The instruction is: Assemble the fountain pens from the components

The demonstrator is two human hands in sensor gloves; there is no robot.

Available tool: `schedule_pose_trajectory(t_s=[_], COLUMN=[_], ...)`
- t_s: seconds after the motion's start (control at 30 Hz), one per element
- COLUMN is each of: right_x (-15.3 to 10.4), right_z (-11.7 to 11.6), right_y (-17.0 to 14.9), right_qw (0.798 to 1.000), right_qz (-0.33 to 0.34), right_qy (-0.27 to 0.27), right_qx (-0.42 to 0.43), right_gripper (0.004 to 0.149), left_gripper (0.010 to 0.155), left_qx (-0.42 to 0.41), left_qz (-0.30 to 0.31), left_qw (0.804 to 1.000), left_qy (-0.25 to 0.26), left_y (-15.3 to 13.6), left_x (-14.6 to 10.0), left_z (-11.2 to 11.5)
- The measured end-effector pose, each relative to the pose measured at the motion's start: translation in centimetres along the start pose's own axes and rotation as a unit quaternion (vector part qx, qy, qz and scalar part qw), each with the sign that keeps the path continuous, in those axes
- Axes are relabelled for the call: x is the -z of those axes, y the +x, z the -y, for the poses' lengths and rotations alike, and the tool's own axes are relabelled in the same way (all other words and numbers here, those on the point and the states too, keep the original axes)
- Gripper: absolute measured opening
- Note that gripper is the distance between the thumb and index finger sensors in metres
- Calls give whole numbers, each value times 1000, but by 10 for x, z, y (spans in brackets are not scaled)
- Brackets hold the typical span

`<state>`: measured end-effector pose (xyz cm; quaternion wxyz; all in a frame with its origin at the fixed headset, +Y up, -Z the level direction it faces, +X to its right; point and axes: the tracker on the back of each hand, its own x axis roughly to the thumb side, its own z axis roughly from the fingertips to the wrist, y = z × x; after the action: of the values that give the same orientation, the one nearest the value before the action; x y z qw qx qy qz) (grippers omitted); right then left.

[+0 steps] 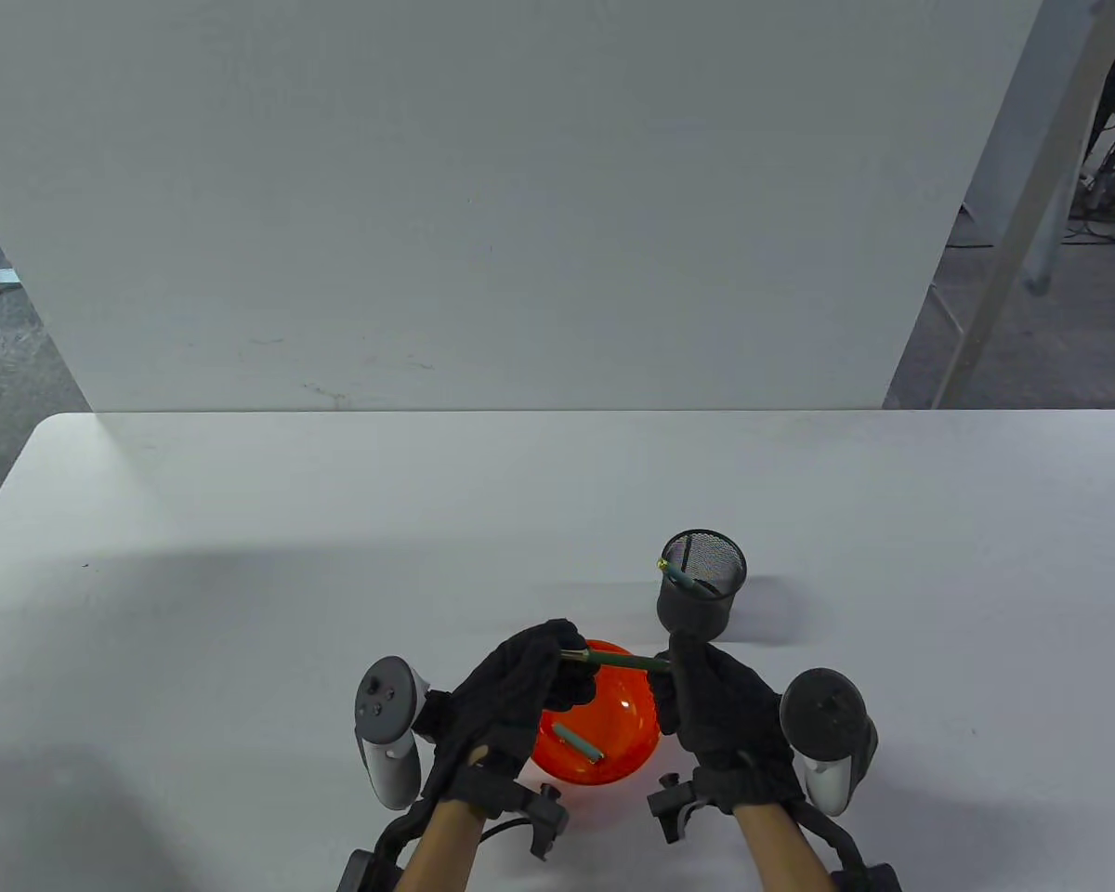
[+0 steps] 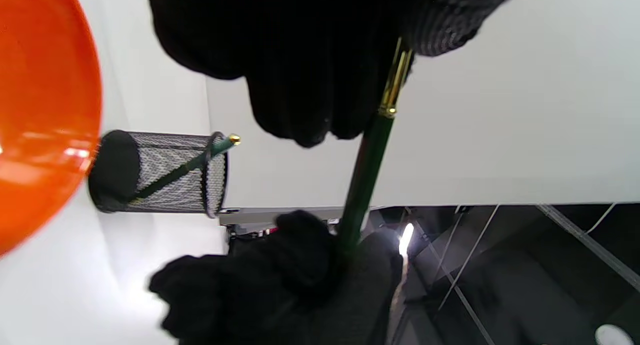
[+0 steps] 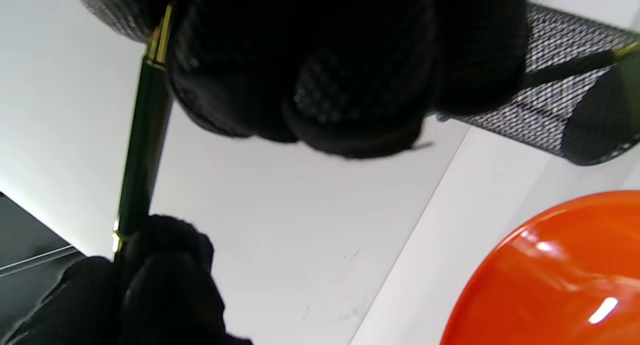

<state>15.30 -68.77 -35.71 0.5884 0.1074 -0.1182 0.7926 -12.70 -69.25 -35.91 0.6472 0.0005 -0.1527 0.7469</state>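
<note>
A dark green pen with gold trim (image 1: pixel 613 661) is held level over the orange bowl (image 1: pixel 613 743), one hand at each end. My left hand (image 1: pixel 544 664) pinches its gold-trimmed end; it shows in the left wrist view (image 2: pixel 367 160). My right hand (image 1: pixel 683 674) grips the other end; the pen also shows in the right wrist view (image 3: pixel 142 150). A loose green pen part (image 1: pixel 581 743) lies inside the bowl. A finished green pen (image 1: pixel 683 576) leans in the black mesh cup (image 1: pixel 701 585).
The bowl sits near the table's front edge between my hands. The mesh cup stands just behind my right hand. A white board (image 1: pixel 483 204) stands upright along the table's far edge.
</note>
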Motion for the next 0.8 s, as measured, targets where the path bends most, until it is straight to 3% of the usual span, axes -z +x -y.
schedule_pose_trajectory(t_s=[0.13,0.3,0.47,0.67,0.8], right_x=[-1,-2,-5,-9,-7], right_z=[6,9,11,7,5], right_y=[8,18,15,15,13], right_qw=[999,997,999,995,999], right_qz=[37,52,33,31,36], right_qy=[11,42,-4,-63,-20], right_qx=[16,32,5,-65,2], right_gripper=[70,50,43,53,63], left_gripper=[45,45,45,45,45], left_qx=[18,-5,31,19,14], left_qz=[12,5,11,18,20], left_qw=[1000,1000,999,999,1000], left_qy=[9,0,-17,-24,-4], left_y=[8,3,4,4,5], left_x=[-1,-4,-5,-4,-4], left_z=[0,2,6,8,3])
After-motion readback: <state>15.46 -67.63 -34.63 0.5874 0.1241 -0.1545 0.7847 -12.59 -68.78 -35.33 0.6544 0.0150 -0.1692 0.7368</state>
